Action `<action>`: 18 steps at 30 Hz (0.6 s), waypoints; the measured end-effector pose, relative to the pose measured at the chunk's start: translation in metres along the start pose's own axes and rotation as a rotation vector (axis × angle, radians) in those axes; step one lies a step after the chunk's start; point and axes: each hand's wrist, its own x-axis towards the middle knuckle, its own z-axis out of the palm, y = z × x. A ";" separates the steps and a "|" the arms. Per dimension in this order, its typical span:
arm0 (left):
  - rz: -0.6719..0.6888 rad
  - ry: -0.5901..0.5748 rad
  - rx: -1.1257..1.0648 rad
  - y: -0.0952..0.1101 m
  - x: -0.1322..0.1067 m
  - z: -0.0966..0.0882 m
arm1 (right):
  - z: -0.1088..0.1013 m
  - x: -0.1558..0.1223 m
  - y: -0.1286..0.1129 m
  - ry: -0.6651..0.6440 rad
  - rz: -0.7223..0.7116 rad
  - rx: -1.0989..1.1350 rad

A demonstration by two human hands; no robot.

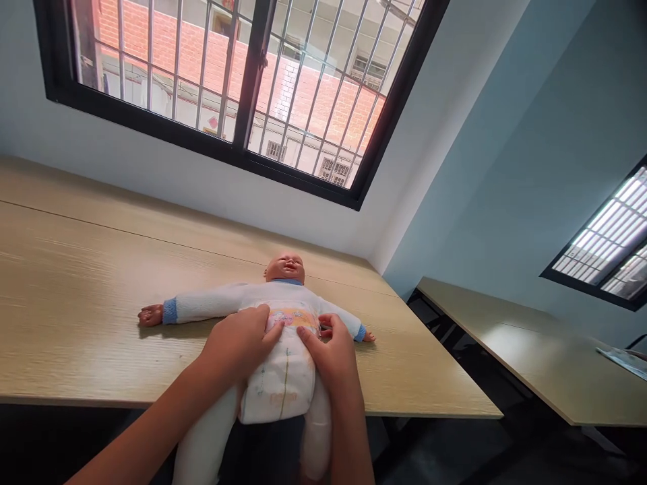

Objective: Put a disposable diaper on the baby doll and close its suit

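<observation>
A baby doll (286,269) in a white top with blue cuffs lies on its back on the wooden table (91,269), its head towards the window wall and its arms spread wide. Its white-covered legs hang past the table's front edge towards me. Around its hips is a white diaper (283,384) with a coloured waistband. My left hand (240,337) is closed on the waistband's left side, thumb on the front. On the right side, my right hand (331,347) pinches the diaper near the waist, fingers bent. Both hands partly hide the diaper's sides.
Behind the table is a wall with a dark-framed, barred window (237,145). A second table (505,343) stands to the right across a gap, with a flat sheet-like item (624,360) at its far right. Another window (606,236) is on the right wall.
</observation>
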 end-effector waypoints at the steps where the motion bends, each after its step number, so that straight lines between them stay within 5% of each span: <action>1: 0.011 0.014 0.007 0.000 -0.001 0.000 | 0.002 -0.002 0.003 0.013 0.002 0.019; 5: -0.015 -0.042 0.012 -0.002 0.000 0.003 | 0.005 -0.010 0.012 0.013 0.052 0.135; 10: -0.049 -0.098 -0.021 -0.004 -0.001 0.006 | -0.001 -0.028 0.015 -0.134 0.079 0.368; 18: -0.097 -0.114 -0.205 -0.001 -0.045 0.000 | -0.008 -0.071 0.029 -0.107 0.087 0.402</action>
